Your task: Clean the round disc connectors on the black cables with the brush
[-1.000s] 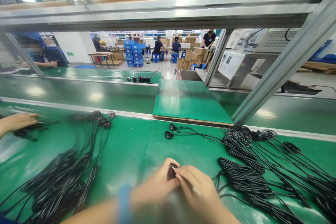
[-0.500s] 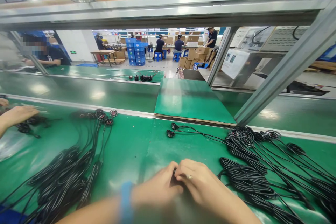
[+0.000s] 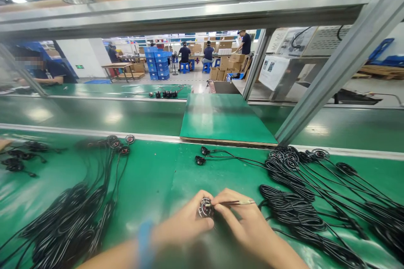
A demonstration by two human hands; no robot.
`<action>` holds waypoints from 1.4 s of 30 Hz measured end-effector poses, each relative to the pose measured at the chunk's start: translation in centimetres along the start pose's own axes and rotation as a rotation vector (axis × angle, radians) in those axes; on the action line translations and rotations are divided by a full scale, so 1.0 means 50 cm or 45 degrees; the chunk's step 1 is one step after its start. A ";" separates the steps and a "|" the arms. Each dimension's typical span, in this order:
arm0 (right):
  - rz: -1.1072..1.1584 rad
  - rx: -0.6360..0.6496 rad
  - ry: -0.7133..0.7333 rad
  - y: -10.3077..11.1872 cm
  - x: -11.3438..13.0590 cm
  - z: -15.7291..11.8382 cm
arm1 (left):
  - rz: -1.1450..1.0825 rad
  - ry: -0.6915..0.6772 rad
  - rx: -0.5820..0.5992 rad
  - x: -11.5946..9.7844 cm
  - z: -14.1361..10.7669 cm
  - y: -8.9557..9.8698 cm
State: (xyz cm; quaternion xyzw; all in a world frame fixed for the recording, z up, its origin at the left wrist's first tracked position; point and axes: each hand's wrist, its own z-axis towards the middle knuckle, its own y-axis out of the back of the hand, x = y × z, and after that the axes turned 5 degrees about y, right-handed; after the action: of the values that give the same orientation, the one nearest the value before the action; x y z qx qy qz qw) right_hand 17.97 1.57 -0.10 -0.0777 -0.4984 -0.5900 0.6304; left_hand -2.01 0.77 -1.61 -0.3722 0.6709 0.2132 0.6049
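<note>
Between the thumb and fingers of my left hand (image 3: 186, 220) is a round black part (image 3: 205, 213) with a ringed face and a reddish centre, turned toward me. My right hand (image 3: 244, 222) is closed on a pair of slim tweezers (image 3: 238, 202), whose tip reaches the middle of that face. Both hands meet low over the green bench. Just beyond them lie two small black cable ends (image 3: 202, 160). To the right are bundled black cables (image 3: 290, 206) with similar round heads (image 3: 290, 159).
More black cables (image 3: 72, 218) with round heads (image 3: 124, 150) lie to my left, near another person's hand (image 3: 4, 144). A raised green board (image 3: 224, 117) bridges the channel behind the bench. A slanted metal post (image 3: 334, 63) stands at right, below an overhead shelf beam (image 3: 189, 10).
The round part, hidden between my hands before, now shows its face. The tweezers have come into sight in my right hand. The other person's hand at left has drawn mostly out of view.
</note>
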 end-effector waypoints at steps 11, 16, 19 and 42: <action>-0.200 0.422 0.095 0.001 0.014 0.022 | 0.275 -0.028 0.015 0.017 0.003 0.009; -0.282 0.422 0.119 0.006 0.024 0.035 | 0.248 -0.059 -0.039 0.015 0.006 0.004; -0.107 0.120 0.012 0.017 0.020 0.023 | 0.185 -0.033 -0.041 0.005 0.001 0.003; -0.461 -0.359 0.027 -0.102 0.015 -0.013 | 0.324 -0.080 -0.304 0.010 0.001 -0.033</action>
State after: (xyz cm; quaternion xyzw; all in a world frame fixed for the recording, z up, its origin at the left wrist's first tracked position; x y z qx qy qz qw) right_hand 13.98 -0.87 -2.38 -0.0681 -0.4103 -0.7581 0.5023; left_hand -0.70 -0.36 -1.85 -0.3468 0.6633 0.3777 0.5451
